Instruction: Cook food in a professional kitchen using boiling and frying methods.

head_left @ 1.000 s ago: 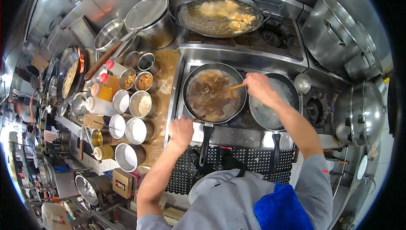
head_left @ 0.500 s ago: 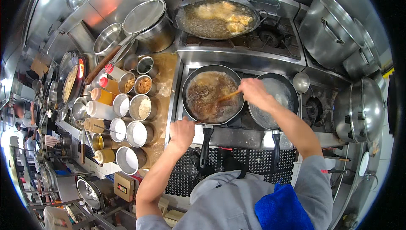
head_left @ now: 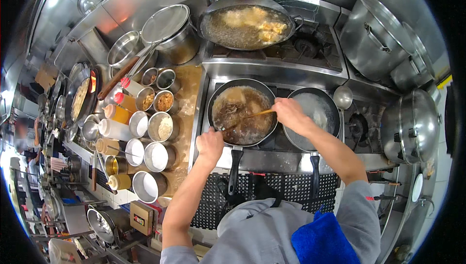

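Brown liquid with a darker clump of food bubbles in a black frying pan (head_left: 211, 118) on the front burner. My right hand (head_left: 290, 113) is closed round a wooden stirring stick (head_left: 262, 113) that slants left into the liquid from the pan's right rim. At the pan's lower left rim, my left hand (head_left: 210, 145) grips a second, darker brown stick (head_left: 228, 128) whose tip is down in the food. The submerged ends of both sticks are hidden. Below the pan its black handle (head_left: 235, 169) points toward me, untouched.
Beside it stands a second black pan (head_left: 336, 118) of cloudy liquid. Behind, a large wok (head_left: 206, 36) holds pale pieces frying in oil. Metal cups (head_left: 158, 157) and squeeze bottles (head_left: 116, 113) crowd the left counter. A ladle (head_left: 343, 97) and big pots (head_left: 378, 41) are at right.
My right hand has come slightly nearer to me, and its stick lies flatter. My left hand has moved up toward the pan. The dark food has shifted to the pan's left.
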Tool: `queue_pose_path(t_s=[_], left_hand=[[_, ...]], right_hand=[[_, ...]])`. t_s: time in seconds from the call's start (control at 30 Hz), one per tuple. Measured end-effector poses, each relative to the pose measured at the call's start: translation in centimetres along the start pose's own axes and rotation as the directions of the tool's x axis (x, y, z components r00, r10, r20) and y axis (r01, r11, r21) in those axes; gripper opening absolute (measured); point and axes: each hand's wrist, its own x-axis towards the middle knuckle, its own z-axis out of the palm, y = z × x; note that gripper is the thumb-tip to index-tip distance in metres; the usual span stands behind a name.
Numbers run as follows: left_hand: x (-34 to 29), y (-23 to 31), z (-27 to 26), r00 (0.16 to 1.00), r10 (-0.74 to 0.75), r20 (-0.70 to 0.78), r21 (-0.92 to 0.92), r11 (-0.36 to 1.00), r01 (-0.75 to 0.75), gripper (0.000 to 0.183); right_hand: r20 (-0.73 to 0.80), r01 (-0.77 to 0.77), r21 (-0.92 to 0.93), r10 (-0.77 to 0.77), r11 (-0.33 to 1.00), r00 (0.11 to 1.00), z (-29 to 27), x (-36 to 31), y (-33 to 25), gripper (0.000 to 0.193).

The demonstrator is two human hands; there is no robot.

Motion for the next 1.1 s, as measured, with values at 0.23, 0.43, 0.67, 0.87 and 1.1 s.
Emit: queue_pose_path(t_s=[0.23, 0.43, 0.67, 0.87, 1.1], left_hand=[[-2.3, -2.9, -3.2, 0.993, -0.095, 0.063, -0.002, 0.995, 0.095, 0.021], [2.1, 2.2, -1.7, 0.997, -0.023, -0.079, -0.157, 0.988, 0.010, 0.022], [2.8, 1.8, 1.3, 0.998, 0.023, -0.054, -0.150, 0.988, -0.031, 0.018], [-1.3, -1.9, -0.7, 0.987, -0.004, 0.164, -0.078, 0.997, 0.017, 0.033], [-2.8, -2.6, -4.4, 0.987, -0.036, 0.155, 0.007, 0.999, 0.036, 0.037]], right_hand=[[-0.048, -0.076, 0.049, 0.078, 0.996, 0.996, -4.7, -4.6, 3.0, 0.012], [0.113, -0.210, 0.098, 0.199, 0.973, 0.973, 0.7, -6.5, -1.2, 0.020], [0.058, -0.071, 0.236, 0.058, 0.969, 0.997, -2.8, -8.5, -2.8, 0.027], [-0.135, -0.135, 0.121, 0.152, 0.983, 0.979, -2.7, -3.7, 1.1, 0.025], [-0.083, -0.092, 0.116, 0.102, 0.989, 0.991, 0.7, 1.2, 2.3, 0.016]])
